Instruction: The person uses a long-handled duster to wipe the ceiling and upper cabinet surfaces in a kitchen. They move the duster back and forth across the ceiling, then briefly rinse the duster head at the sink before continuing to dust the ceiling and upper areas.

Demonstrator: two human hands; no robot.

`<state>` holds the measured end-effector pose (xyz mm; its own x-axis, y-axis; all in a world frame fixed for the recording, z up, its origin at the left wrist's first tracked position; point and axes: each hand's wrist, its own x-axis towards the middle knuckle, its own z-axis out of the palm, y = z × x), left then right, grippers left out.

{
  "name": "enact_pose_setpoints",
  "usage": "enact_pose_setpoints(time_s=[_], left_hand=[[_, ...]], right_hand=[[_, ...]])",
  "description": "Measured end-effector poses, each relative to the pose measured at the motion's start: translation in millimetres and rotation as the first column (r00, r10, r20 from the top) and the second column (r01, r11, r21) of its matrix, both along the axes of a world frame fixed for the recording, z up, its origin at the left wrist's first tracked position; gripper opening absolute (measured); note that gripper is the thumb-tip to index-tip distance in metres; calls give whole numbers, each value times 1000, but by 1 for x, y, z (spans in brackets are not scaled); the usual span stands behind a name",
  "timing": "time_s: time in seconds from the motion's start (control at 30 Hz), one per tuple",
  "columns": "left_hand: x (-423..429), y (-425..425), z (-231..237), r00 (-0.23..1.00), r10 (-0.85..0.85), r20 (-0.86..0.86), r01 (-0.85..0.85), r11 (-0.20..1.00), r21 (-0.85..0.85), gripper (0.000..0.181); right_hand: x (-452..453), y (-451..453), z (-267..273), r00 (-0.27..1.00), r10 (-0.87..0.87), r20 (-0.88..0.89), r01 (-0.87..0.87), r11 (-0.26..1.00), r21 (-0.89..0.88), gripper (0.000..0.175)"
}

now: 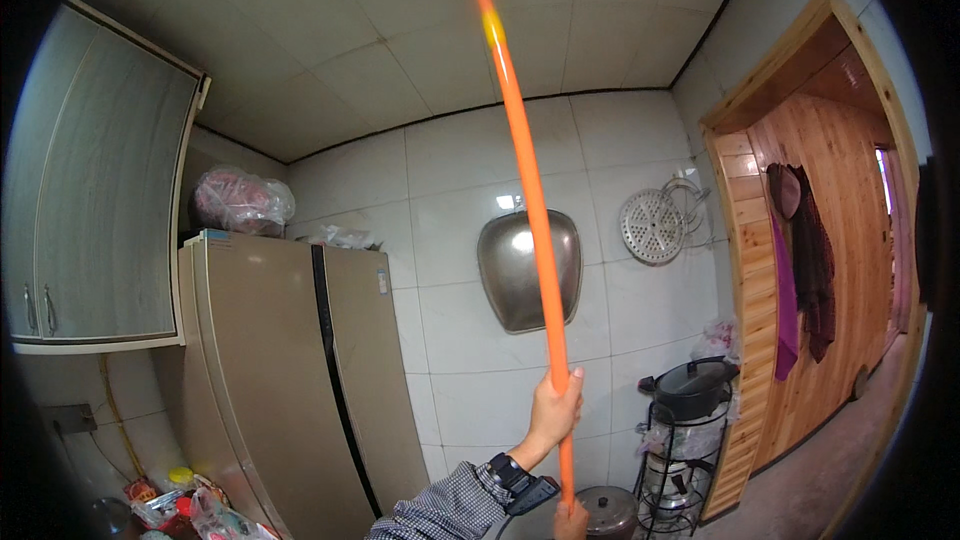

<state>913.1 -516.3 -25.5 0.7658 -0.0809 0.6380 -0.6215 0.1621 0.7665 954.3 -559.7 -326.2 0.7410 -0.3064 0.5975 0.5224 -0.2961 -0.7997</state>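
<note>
A long orange pole [531,187] with a yellow collar [493,28] rises steeply before me towards the ceiling. Its upper end runs out at the top edge, beside a blurred reddish shape whose kind I cannot tell. My left hand [553,411] is wrapped around the pole's lower part; a dark watch-like band [514,474] and a checked sleeve [457,504] cover that wrist and arm. Further down, at the bottom edge, my right hand [571,521] grips the same pole, only partly in view. Behind the pole, a metal pan-shaped piece [506,270] hangs on the tiled wall.
A beige refrigerator [262,330] carries plastic-wrapped bundles [244,201]. Left of it hangs a grey wall cabinet [112,180]. At right, a black pot rack [651,457] holds a lidded pot [694,390], beside a wood-framed doorway [724,255]. A perforated steamer plate [652,226] hangs nearby.
</note>
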Motion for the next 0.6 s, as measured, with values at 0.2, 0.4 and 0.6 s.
enact_pose_setpoints(time_s=[0.2,0.4,0.6], left_hand=[[6,-43,23,959,-144,246,151,989,-9,24],[41,-71,14,999,20,47,-25,994,108,26],[68,-60,16,999,35,-23,-34,999,37,26]], right_hand=[[47,-51,35,977,13,214,-27,997,66,44],[63,-74,-21,994,-23,110,33,996,-85,36],[51,-48,-40,945,-241,222,308,883,-354,27]])
